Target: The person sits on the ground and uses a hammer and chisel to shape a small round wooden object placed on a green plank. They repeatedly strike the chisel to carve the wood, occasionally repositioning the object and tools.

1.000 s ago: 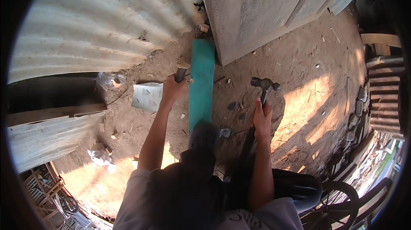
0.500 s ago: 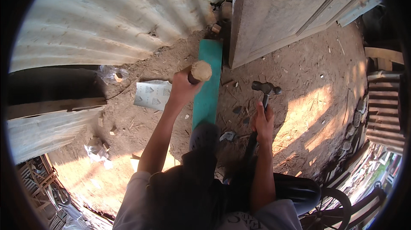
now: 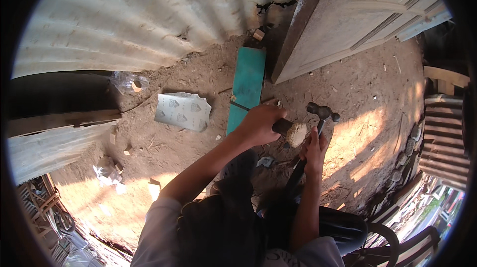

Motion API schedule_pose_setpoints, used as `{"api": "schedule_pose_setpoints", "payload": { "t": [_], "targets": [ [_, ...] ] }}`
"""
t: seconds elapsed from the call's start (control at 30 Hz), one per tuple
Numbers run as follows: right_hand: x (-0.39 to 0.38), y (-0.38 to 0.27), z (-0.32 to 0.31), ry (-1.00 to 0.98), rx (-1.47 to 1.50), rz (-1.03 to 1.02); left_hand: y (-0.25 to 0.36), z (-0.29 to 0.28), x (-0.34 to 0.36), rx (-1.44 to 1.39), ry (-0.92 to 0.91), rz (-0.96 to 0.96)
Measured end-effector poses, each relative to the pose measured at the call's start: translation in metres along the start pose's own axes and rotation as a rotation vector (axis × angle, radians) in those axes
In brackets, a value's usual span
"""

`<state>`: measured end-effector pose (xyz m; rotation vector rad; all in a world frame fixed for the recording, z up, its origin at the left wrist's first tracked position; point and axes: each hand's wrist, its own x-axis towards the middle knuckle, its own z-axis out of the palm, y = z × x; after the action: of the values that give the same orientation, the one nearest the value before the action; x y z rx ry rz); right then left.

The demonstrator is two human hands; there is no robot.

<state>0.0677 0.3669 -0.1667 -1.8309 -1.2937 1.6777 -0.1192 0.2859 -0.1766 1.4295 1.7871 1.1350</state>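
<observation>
My left hand (image 3: 261,124) is closed round a chisel (image 3: 296,134); its worn wooden handle end faces right and a thin dark blade sticks out on the left. The chisel lies tilted above the green board (image 3: 247,75), with the blade crossing over the board; whether it touches is unclear. To the right, my right hand (image 3: 314,150) grips the shaft of a ball-peen hammer (image 3: 323,112), held head up and away from the board. A dark-shod foot (image 3: 239,163) is at the board's near end, which it hides.
Left of the board lies a printed sheet (image 3: 183,111) on the dirt ground. A panelled wooden door (image 3: 348,23) leans in at the far right, beside a corrugated metal wall (image 3: 134,18). Small wood blocks (image 3: 259,34) and plastic scraps (image 3: 110,175) are scattered about.
My left hand has moved right and nearer to the hammer, tilting the chisel so its blade now shows. The view has shifted slightly; the right hand keeps its grip.
</observation>
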Motion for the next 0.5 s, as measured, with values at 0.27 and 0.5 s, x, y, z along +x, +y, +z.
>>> {"api": "schedule_pose_setpoints", "payload": {
  "t": [0.27, 0.5],
  "targets": [
    [0.024, -0.019, 0.007, -0.014, 0.118, -0.018, -0.024, 0.001, -0.018, 0.013, -0.112, -0.119],
    [0.083, -0.008, -0.024, -0.091, 0.018, -0.153, -0.002, -0.02, -0.02, 0.185, -0.208, -0.291]
  ]
}}
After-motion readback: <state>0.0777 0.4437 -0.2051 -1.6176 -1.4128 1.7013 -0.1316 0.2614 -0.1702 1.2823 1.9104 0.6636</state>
